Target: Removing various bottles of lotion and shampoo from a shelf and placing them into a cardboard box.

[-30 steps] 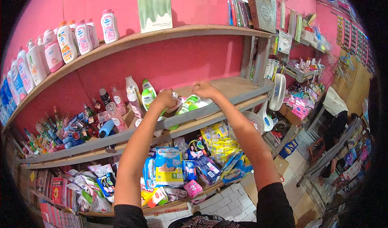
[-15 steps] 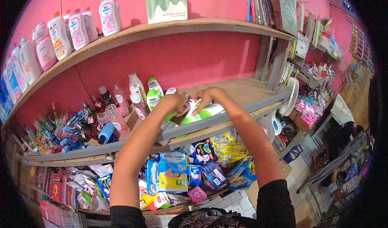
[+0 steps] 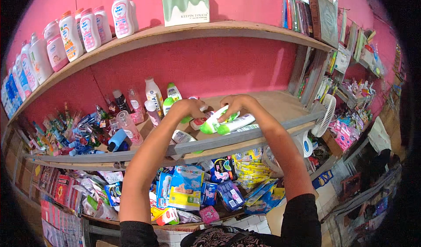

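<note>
On the middle shelf, my right hand [image 3: 237, 103] is closed on a white bottle with a green cap [image 3: 213, 123], which lies tilted. Just right of it, another white bottle with a green end [image 3: 239, 124] lies on its side. My left hand [image 3: 188, 109] is curled down among the bottles; a bit of green shows beneath it, but what its fingers hold is hidden. Between the hands lies a reddish-pink container [image 3: 198, 123], partly covered. Near the shelf's front edge, a pale bottle [image 3: 182, 136] lies below my left wrist. Upright white-and-green bottles [image 3: 173, 91] stand behind my left hand.
A grey front rail [image 3: 280, 126] edges the shelf. Perfume bottles [image 3: 83, 131] crowd its left part. Baby powder bottles [image 3: 90, 30] and a green-white box [image 3: 186, 3] stand on the upper shelf. Packaged diapers [image 3: 186, 188] lie below. A white fan [image 3: 324, 112] stands at right.
My right hand has tilted the white bottle, lifting its body away from the neighbouring one. My left hand stays at nearly the same spot. The whole view has shifted slightly.
</note>
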### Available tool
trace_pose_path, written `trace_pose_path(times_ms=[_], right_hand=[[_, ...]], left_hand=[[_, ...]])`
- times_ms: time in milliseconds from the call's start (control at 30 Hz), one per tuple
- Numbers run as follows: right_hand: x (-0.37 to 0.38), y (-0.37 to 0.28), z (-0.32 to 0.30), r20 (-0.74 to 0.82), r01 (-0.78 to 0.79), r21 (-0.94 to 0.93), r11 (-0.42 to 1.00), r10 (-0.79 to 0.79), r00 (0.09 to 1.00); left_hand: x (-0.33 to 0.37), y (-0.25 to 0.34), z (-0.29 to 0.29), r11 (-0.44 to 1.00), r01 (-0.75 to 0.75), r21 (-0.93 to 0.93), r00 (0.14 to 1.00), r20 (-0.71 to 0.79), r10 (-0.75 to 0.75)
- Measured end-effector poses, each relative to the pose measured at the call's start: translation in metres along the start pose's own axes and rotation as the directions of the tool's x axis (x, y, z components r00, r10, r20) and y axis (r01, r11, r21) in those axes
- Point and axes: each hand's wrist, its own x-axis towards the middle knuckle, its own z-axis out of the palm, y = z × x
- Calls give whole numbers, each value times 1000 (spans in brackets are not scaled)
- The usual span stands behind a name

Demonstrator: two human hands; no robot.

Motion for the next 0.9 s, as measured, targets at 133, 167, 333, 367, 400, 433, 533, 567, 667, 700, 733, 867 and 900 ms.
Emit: trace_pose_path(times_ms=[133, 167, 333, 367, 400, 433, 533, 567, 667, 700, 733, 867, 900], right_hand=[[7, 19, 2, -87, 124, -36, 992, -127, 988], [7, 22, 1, -124, 183, -48, 982, -187, 974], [6, 21, 1, -110, 190, 25, 981, -186, 976], [2, 21, -1, -132, 181, 26, 983, -176, 975], [0, 16, -4, -127, 194, 23, 981, -190, 974], [-3, 10, -7, -124, 209, 71, 975, -199, 972], [-28, 17, -13, -179, 167, 36, 985, -158, 971], [-30, 18, -15, -235, 191, 26, 981, -179, 955], [-36, 19, -17, -304, 236, 70, 969, -204, 930], [-37, 19, -17, -320, 252, 130, 959, -200, 926], [-38, 19, -18, -335, 270, 188, 945, -196, 922], [-55, 18, -14, -354, 261, 474, 841, -90, 931], [-56, 21, -14, -377, 321, 488, 812, -135, 916]], left_hand=[[-6, 12, -8, 988, 128, -92, 991, 48, -124], [-9, 16, -11, 974, 201, -100, 980, 27, -199], [-25, 18, -12, 984, 132, -123, 988, -59, -140], [-20, 17, -12, 990, 93, -104, 992, -76, -101], [-20, 8, -9, 988, 107, -107, 990, -75, -116], [-19, 0, -8, 978, 104, -178, 987, -99, -123], [-27, 21, -20, 968, 83, -235, 975, -184, -129], [-33, 18, -23, 968, 37, -246, 967, -235, -97], [-48, 13, -30, 965, -13, -262, 940, -333, -77], [-54, 12, -32, 939, -40, -341, 928, -361, -91], [-60, 11, -33, 907, -69, -416, 915, -388, -109], [-90, 21, -34, 752, -267, -602, 851, -514, -110], [-97, 27, -34, 745, -282, -605, 822, -553, -138]])
